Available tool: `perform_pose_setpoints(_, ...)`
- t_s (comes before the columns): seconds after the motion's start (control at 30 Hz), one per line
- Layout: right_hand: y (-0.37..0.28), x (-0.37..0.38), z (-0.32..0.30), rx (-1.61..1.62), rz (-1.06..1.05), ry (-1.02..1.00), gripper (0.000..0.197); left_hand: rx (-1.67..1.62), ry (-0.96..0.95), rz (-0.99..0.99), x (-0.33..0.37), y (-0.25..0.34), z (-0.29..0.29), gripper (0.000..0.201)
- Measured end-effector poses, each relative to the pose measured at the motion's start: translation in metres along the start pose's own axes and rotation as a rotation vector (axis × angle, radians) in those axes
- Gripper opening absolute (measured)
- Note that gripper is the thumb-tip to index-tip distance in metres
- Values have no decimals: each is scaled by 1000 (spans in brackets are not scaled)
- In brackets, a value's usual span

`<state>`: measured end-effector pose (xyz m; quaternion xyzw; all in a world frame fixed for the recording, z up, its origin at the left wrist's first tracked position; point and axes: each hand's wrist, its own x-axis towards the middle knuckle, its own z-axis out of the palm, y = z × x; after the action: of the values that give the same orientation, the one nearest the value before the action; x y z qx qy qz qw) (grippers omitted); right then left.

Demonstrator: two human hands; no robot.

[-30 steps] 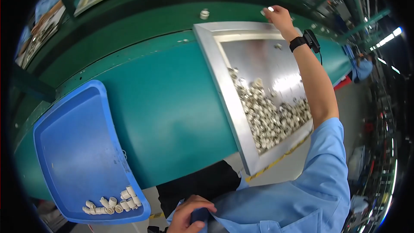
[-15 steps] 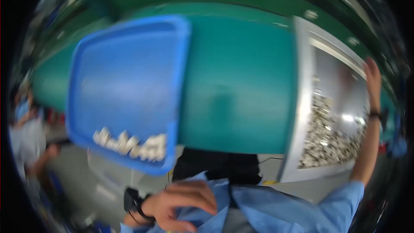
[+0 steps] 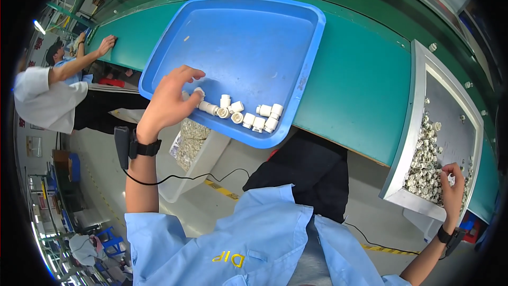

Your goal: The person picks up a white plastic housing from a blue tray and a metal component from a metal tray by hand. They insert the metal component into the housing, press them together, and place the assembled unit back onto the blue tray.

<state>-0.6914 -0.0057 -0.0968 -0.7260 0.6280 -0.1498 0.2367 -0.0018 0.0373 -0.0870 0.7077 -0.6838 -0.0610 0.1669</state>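
Head view: has brought left hand [image 3: 170, 99], loosely open, to white fittings [image 3: 248, 120] in blue tray [image 3: 238, 47]. Has drawn right hand [image 3: 453, 190] into metal-framed tray [image 3: 414, 98], apparently pinching a small part [image 3: 451, 179]; now spans both trays.

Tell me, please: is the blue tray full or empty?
Neither: the blue tray is partly filled; white parts lie along its near edge, most of its bottom is bare.

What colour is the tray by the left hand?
The tray is blue, clearest in the head view.
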Motion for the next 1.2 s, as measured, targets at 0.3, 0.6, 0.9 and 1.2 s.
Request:
perform_pose_setpoints(0.3, -7, 18, -1, -60, 1, 49, 10, -32, -193, 49, 2, -2, 1, 25)
perform_pose_setpoints(0.6, -32, 32, 8, 360, -134, 286, 24, -666, 175, -95, -20, 45, -1, 27)
perform_pose_setpoints(0.9, -126, -9, 56, 935, -346, 127, 21, -1901, -844, -224, -56, 248, 88, 21)
perform_pose_setpoints(1.2, -185, 2, 141, 1193, -603, 101, 26, -2047, -692, -181, -47, 268, 112, 23)
